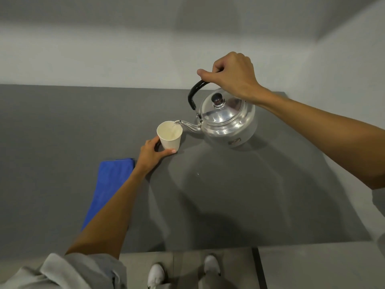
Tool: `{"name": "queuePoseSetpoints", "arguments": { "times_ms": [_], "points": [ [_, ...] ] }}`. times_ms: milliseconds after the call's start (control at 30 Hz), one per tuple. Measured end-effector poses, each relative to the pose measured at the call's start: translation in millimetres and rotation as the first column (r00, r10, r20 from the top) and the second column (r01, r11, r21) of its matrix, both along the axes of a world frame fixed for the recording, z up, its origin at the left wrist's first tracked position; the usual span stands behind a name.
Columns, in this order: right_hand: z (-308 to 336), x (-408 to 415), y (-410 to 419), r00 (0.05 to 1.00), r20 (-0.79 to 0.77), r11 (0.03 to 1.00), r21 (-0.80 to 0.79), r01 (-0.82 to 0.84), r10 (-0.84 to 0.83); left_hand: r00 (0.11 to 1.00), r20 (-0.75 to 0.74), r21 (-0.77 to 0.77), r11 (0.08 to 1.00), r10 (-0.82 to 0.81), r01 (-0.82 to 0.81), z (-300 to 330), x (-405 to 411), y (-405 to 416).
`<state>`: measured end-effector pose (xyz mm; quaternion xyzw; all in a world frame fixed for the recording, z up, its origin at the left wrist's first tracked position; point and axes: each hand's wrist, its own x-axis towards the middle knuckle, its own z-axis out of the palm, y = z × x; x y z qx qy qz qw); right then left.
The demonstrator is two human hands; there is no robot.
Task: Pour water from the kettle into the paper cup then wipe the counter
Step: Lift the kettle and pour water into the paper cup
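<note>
**Kettle tipped over the paper cup, water running in**

The right hand (231, 75), upper centre-right of the frame, is wrapping its fingers tightly around the top of the black handle (193, 94), holding the kettle (227, 119) clear of the counter (250, 195) and tilting it toward the left. The shiny metal body is sitting just below the hand, with its lid on and a dark knob (217, 99) on top. The thin spout (187, 125) is reaching left, its tip hanging just over the right rim of the paper cup (169, 135), and a fine stream of water is falling into the cup.

The left hand (152, 154), in the centre of the frame, is cradling the lower part of the cup, thumb on the near side and fingers curling around the far left side, steadying it upright on the counter. Some water is already lying in the cup.

A folded blue cloth (108, 188) is lying flat on the counter at centre left, partly crossed by the left forearm. A tiny bright speck is showing on the grey surface below the kettle. White shoes (156, 274) are showing at the bottom edge.
</note>
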<state>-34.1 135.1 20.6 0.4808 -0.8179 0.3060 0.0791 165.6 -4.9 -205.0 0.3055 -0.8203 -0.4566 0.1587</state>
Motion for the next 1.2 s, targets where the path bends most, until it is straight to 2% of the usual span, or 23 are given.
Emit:
{"name": "queuePoseSetpoints", "arguments": {
  "times_ms": [1200],
  "points": [
    [1.1,-10.5,4.8,1.0,-0.029,1.0,-0.013,0.002,-0.003,1.0,-0.017,0.0,1.0,-0.011,0.011,7.6,-0.9,2.2]
  ]
}}
